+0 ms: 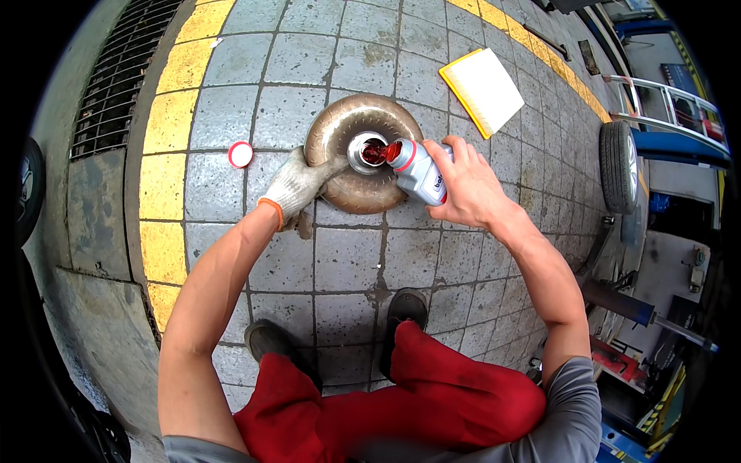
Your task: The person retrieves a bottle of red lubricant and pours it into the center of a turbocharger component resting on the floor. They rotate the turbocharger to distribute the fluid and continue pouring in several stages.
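A round, bronze-coloured torque converter [356,116] lies flat on the tiled floor in front of me, its metal hub facing up. My left hand [297,185], in a pale knitted glove with an orange cuff, is closed on its left side, the thumb lying toward the hub. Bare, my right hand [472,185] grips a grey plastic bottle [419,174] tilted with its mouth at the hub. Red fluid [373,152] runs from the bottle mouth into the hub's opening. Left of the converter, a red-rimmed white cap [240,155] rests on the tiles.
A white pleated air filter [488,91] with a yellow edge lies far right of the converter. Beyond a yellow floor stripe [164,187] on the left is a drain grate [123,73]. A wheel [619,168] and a ladder [670,106] stand at the right.
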Demonstrator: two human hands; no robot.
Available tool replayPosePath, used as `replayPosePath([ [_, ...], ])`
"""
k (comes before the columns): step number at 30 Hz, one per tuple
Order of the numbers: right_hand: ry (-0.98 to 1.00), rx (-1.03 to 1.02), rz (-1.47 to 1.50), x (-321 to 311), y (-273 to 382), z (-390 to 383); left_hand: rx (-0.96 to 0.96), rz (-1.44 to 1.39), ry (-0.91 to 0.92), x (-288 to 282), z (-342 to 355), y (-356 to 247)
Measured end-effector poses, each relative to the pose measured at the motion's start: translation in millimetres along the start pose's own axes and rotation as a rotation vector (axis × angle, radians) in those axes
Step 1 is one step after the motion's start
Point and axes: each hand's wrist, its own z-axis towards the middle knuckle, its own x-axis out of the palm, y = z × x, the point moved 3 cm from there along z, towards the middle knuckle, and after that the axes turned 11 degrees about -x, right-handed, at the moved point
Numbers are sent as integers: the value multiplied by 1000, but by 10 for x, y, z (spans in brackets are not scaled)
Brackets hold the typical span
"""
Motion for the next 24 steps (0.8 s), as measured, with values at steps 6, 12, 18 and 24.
replayPosePath([
  [6, -3, -9, -14, 14, -17, -13, -11, 7, 0, -11, -89, -62],
  [12, -6, -9, -20, 21, -24, -22, -4, 1, -2, -5, -40, -23],
  [18, 0, 0, -3, 2, -13, -15, 15, -11, 0, 11, 15, 12],
  [24, -97, -2, 57, -11, -22, -30, 8, -10, 5, 10, -48, -48],
])
